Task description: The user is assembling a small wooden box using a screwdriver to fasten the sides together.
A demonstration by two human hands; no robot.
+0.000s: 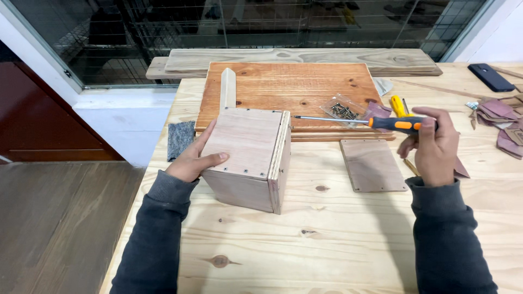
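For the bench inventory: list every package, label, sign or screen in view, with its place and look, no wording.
Clear plastic bag of screws: on the reddish wooden board, just past the screwdriver in the right hand; flat, crumpled, transparent, dark screws inside.
Phone: far right of the table; dark rectangle, screen unlit.
No labels or signs visible.

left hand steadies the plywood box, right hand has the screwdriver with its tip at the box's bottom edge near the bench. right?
Not quite. In the head view the left hand steadies the plywood box and the right hand holds the screwdriver, but its tip meets the box's upper right corner, not the bottom edge.
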